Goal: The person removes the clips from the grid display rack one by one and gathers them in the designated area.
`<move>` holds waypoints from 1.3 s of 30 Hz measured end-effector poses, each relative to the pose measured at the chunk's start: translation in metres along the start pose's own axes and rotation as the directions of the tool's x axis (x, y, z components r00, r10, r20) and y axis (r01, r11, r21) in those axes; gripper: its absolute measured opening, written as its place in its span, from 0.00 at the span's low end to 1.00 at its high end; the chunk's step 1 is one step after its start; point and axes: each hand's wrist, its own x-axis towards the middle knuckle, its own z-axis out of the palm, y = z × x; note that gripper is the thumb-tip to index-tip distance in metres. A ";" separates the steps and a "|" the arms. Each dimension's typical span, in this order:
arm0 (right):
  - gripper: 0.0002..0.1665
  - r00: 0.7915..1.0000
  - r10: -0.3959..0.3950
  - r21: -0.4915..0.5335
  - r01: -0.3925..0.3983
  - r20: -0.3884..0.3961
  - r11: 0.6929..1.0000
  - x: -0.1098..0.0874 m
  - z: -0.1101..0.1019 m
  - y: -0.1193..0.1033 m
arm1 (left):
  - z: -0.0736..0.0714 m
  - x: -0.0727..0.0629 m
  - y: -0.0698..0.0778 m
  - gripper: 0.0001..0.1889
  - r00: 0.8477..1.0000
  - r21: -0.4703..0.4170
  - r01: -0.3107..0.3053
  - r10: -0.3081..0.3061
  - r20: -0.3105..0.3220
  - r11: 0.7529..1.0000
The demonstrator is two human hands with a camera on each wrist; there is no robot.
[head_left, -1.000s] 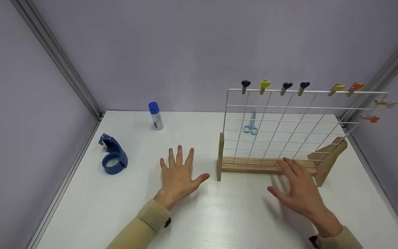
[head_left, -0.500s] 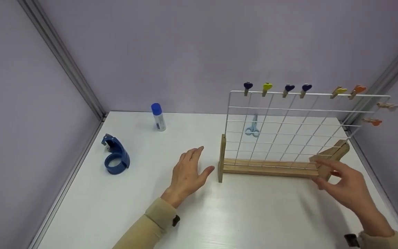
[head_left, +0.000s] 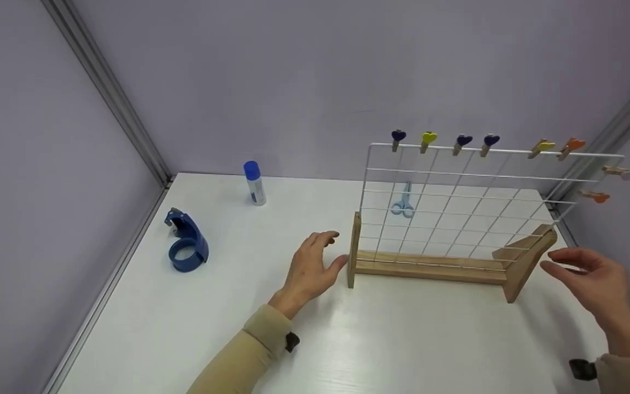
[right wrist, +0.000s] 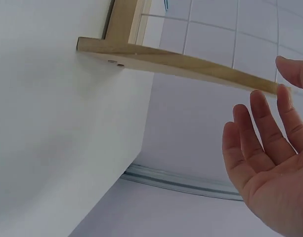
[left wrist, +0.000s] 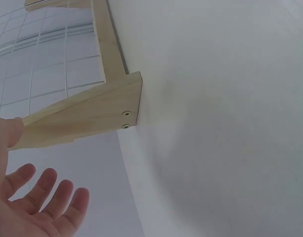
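A white wire grid rack (head_left: 430, 211) on a wooden stand (head_left: 430, 271) stands right of centre on the table. Heart-topped wooden clothespins, among them a yellow one (head_left: 429, 138) and an orange one (head_left: 572, 146), are clipped along its top and right edges. Beside the stand's left end piece (left wrist: 87, 113) is my left hand (head_left: 310, 269), fingers loosely bent, holding nothing. My right hand (head_left: 599, 279) hovers just outside the right end piece (head_left: 531, 262), thumb and fingers apart in the right wrist view, with nothing in its grasp.
Behind the grid lies a pair of light blue scissors (head_left: 404, 202). A glue stick (head_left: 255, 183) with a blue cap stands at the back left. Nearer the left edge is a blue tape dispenser (head_left: 187, 241). Grey-white walls (head_left: 315, 82) enclose the white table (head_left: 402, 339).
My right hand has moved right, from in front of the stand to outside its right end. My left hand has shifted right towards the left end, its spread fingers drawing together and bending.
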 end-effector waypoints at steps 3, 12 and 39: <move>0.14 1.000 0.017 0.019 -0.017 0.010 1.000 0.005 -0.002 0.010 | 0.002 0.005 -0.001 0.25 1.000 -0.084 -0.001 0.001 0.001 0.996; 0.27 0.988 -0.006 0.094 -0.009 0.155 0.996 0.018 0.002 0.028 | 0.012 0.017 0.003 0.25 1.000 -0.226 0.023 -0.022 0.010 0.974; 0.30 0.963 -0.111 0.511 -0.032 0.246 0.859 0.020 0.008 0.032 | 0.025 0.033 0.016 0.25 0.999 -0.458 0.039 -0.035 0.017 0.888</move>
